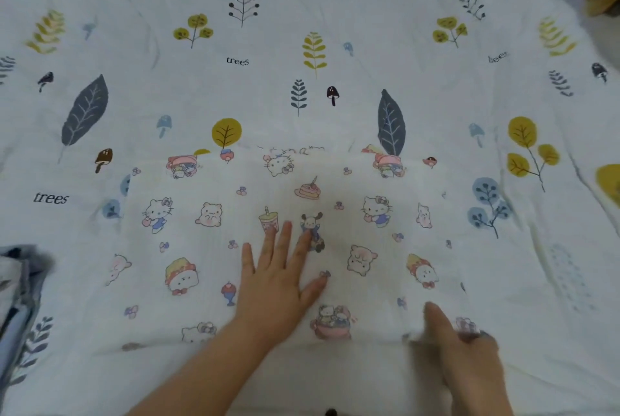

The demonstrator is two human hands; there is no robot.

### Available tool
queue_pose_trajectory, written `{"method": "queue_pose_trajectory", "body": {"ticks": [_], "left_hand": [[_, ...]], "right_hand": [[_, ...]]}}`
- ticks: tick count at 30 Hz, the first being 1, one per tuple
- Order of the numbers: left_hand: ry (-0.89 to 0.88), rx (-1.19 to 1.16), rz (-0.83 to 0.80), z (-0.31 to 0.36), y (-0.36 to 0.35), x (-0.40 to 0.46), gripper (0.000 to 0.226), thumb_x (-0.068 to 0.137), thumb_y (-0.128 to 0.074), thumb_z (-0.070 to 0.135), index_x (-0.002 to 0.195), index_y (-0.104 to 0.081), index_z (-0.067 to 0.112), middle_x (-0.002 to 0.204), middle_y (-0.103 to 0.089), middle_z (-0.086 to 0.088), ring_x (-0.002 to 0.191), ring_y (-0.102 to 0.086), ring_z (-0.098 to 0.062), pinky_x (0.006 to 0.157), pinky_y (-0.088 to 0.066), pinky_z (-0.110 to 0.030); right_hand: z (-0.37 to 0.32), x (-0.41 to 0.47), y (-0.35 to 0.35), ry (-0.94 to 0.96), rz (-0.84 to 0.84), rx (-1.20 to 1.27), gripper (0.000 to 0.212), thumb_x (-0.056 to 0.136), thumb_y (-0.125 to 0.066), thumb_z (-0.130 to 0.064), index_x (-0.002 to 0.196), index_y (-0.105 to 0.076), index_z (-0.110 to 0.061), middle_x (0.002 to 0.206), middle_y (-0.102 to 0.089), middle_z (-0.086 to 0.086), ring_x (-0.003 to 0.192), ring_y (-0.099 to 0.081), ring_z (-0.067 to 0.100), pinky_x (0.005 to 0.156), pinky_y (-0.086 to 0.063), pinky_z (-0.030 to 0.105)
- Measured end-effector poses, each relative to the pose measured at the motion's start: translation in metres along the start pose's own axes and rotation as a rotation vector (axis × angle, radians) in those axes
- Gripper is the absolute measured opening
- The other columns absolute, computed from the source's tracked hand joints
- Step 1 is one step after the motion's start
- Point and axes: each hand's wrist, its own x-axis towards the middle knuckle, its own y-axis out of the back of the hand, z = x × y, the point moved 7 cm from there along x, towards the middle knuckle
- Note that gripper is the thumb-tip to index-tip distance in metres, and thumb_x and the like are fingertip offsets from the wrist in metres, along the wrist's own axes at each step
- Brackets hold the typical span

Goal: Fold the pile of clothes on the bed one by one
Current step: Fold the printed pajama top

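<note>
Under the flat left hand (278, 276) lies the cartoon-print cloth (208, 241).

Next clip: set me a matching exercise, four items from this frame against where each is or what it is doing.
Items:
1. left hand
2. right hand
3. cartoon-print cloth
4. pile of clothes

States:
A. at the frame's left edge
B. spread out on the bedsheet
C. flat on the cloth, fingers straight
D. pinching the cloth's near edge

Pairs: 1-C, 2-D, 3-B, 4-A
</note>
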Motion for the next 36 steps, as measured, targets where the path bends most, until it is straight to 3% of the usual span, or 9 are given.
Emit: {"method": "queue_pose_trajectory", "body": {"ticks": [2, 4, 8, 12, 15, 22, 26, 31, 36], "left_hand": [[-0.009, -0.039, 0.027, 0.001, 0.010, -0.008, 0.075, 0.083, 0.011, 0.065, 0.146, 0.003, 0.025, 0.155, 0.001, -0.003, 0.144, -0.003, -0.028, 0.112, 0.005, -0.047], [0.024, -0.100, 0.032, -0.005, 0.014, -0.019, 0.078, 0.076, 0.011, 0.060, 0.146, 0.011, 0.026, 0.154, 0.017, 0.001, 0.144, 0.012, -0.022, 0.107, 0.014, -0.037], [0.059, -0.314, -0.021, -0.025, 0.024, -0.038, 0.057, 0.100, -0.031, 0.037, 0.149, -0.006, 0.022, 0.157, 0.003, 0.002, 0.145, 0.002, -0.011, 0.108, 0.007, -0.017], [0.107, -0.624, 0.034, -0.046, 0.057, -0.056, 0.049, 0.098, -0.043, 0.025, 0.144, -0.027, 0.028, 0.152, -0.025, 0.009, 0.139, -0.021, -0.003, 0.111, -0.014, -0.015], [0.194, -0.888, 0.119, -0.074, 0.083, -0.064, 0.035, 0.097, -0.044, 0.021, 0.129, -0.046, 0.035, 0.123, -0.054, 0.017, 0.105, -0.051, 0.015, 0.086, -0.041, -0.004], [0.442, -1.783, 0.129, -0.140, 0.104, -0.072, 0.063, 0.093, -0.023, 0.057, 0.110, -0.065, 0.014, 0.101, -0.071, -0.012, 0.090, -0.069, -0.023, 0.078, -0.055, -0.031], [0.590, -1.589, -0.037, -0.157, 0.086, -0.076, 0.043, 0.086, -0.052, 0.048, 0.103, -0.067, 0.012, 0.098, -0.072, -0.013, 0.083, -0.071, -0.023, 0.074, -0.054, -0.032], [0.578, -1.251, 0.242, -0.182, 0.096, -0.073, 0.015, 0.089, -0.057, 0.004, 0.087, -0.063, 0.018, 0.085, -0.071, -0.003, 0.072, -0.068, -0.012, 0.064, -0.054, -0.025], [0.626, -1.059, 0.369, -0.199, 0.090, -0.083, 0.041, 0.087, -0.062, 0.016, 0.123, -0.045, 0.017, 0.114, -0.062, -0.006, 0.091, -0.062, -0.020, 0.076, -0.047, -0.029]], "right_hand": [[0.006, -0.010, -0.019, -0.083, -0.228, 0.231, 0.034, 0.075, -0.075, -0.032, 0.054, -0.070, -0.005, 0.067, -0.065, 0.013, 0.060, -0.058, 0.026, 0.063, -0.048, 0.035], [0.002, -0.012, -0.031, -0.088, -0.270, 0.487, 0.008, 0.073, -0.075, -0.010, 0.067, -0.071, -0.007, 0.064, -0.068, 0.005, 0.052, -0.061, 0.017, 0.050, -0.050, 0.022], [-0.029, -0.036, -0.028, 0.239, -0.079, 0.497, 0.021, 0.073, -0.066, 0.006, 0.078, -0.062, -0.014, 0.069, -0.069, -0.004, 0.074, -0.066, 0.023, 0.073, -0.054, 0.037], [-0.072, -0.094, -0.044, 0.617, -0.064, 0.364, 0.031, 0.077, -0.066, 0.002, 0.079, -0.054, -0.027, 0.066, -0.063, -0.019, 0.059, -0.057, -0.005, 0.055, -0.047, 0.011], [-0.090, -0.145, -0.075, 0.949, -0.082, 0.189, 0.021, 0.073, -0.060, -0.020, 0.086, -0.053, -0.035, 0.072, -0.065, -0.016, 0.065, -0.060, 0.005, 0.057, -0.048, 0.020], [-0.079, -0.227, -0.180, 1.540, -0.160, -0.266, 0.026, 0.071, -0.052, -0.017, 0.097, -0.052, -0.020, 0.115, -0.066, 0.004, 0.108, -0.060, 0.025, 0.093, -0.043, 0.031], [-0.040, -0.226, -0.235, 1.547, -0.357, -0.802, 0.058, 0.045, -0.086, -0.042, 0.096, -0.067, -0.023, 0.113, -0.068, 0.004, 0.107, -0.064, 0.025, 0.085, -0.054, 0.033], [-0.062, -0.215, -0.201, 1.549, -0.267, -0.427, 0.039, 0.080, -0.045, -0.027, 0.109, -0.066, -0.015, 0.121, -0.064, 0.008, 0.114, -0.059, 0.026, 0.097, -0.046, 0.034], [-0.075, -0.142, -0.187, 0.927, -0.201, -0.473, 0.061, 0.094, -0.044, -0.039, 0.148, -0.023, -0.018, 0.156, -0.016, 0.010, 0.143, -0.015, 0.027, 0.115, -0.017, 0.037]]}}
